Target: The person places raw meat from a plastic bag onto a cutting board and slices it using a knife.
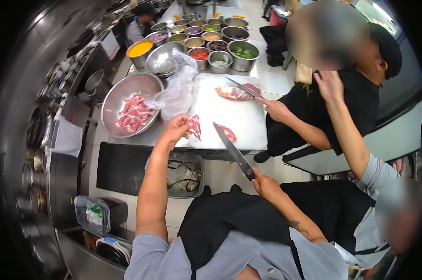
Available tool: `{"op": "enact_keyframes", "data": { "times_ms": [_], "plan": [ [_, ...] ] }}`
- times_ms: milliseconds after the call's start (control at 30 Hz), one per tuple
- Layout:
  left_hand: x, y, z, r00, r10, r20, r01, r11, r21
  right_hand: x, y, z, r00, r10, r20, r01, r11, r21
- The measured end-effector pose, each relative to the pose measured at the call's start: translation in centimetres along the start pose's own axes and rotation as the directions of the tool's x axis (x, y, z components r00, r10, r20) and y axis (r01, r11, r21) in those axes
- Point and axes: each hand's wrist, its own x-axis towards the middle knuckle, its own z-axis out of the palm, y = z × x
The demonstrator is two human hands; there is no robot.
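My left hand (176, 130) pinches a thin slice of raw meat (195, 128) above the left front part of the white cutting board (206, 102). The handle of a long knife (234, 151) is in my right hand (267, 184), and its tip points up toward the board. Beside the blade, a small piece of meat (227, 133) lies on the board. A larger chunk of meat (236, 92) rests farther back, with a co-worker's knife (242, 87) over it. Left of the board, a big metal bowl (109, 103) holds sliced meat (133, 113).
A co-worker's hand (277, 110) reaches in from the right; another person's arm (346, 126) is raised nearby. A plastic bag (177, 86) lies between bowl and board. Behind stand several metal containers (243, 55) of ingredients. A lined bin (199, 175) sits below the table edge.
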Motion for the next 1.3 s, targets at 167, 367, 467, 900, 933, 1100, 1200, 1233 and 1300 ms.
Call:
{"op": "enact_keyframes", "data": {
  "times_ms": [167, 367, 467, 900, 933, 1100, 1200, 1233, 1300],
  "plan": [
    [-3.6, 8.4, -6.6, 0.948, 0.170, -0.269, -0.205, 0.973, -0.109, 0.1, 0.8, 0.6, 0.999, -0.032, -0.027, 0.032, 0.999, 0.032],
    [-1.8, 3.3, -21.6, 0.629, 0.571, -0.527, 0.212, 0.527, 0.823, -0.3, 0.0, -2.2, 0.996, -0.069, -0.052, 0.078, 0.974, 0.213],
    [-1.6, 2.6, -17.9, 0.547, 0.731, -0.409, 0.114, 0.419, 0.901, -0.9, -1.3, -4.0, 0.989, -0.070, -0.131, 0.099, 0.970, 0.224],
    [2.3, -7.9, 11.6, 0.769, 0.630, -0.105, -0.472, 0.671, 0.572, -3.4, -1.6, -6.7, 0.993, 0.025, -0.116, -0.014, 0.995, 0.098],
    [2.5, -8.1, 11.8, 0.762, 0.644, -0.071, -0.495, 0.650, 0.576, -3.6, -1.2, -6.5, 0.993, 0.020, -0.120, -0.008, 0.995, 0.099],
    [3.5, -9.1, 12.3, 0.772, 0.633, 0.050, -0.530, 0.600, 0.599, -4.5, -0.8, -6.8, 0.996, 0.024, -0.089, -0.015, 0.995, 0.096],
    [3.6, -9.6, 12.3, 0.760, 0.649, 0.035, -0.529, 0.586, 0.614, -4.7, -0.1, -6.5, 0.995, -0.009, -0.103, 0.016, 0.998, 0.065],
    [3.7, -9.8, 12.3, 0.748, 0.662, 0.042, -0.541, 0.573, 0.616, -4.7, 0.0, -6.5, 0.993, -0.024, -0.114, 0.030, 0.998, 0.050],
    [3.9, -9.8, 12.2, 0.723, 0.688, 0.052, -0.565, 0.546, 0.618, -4.8, 0.0, -6.5, 0.992, -0.041, -0.122, 0.045, 0.999, 0.030]
  ]
}}
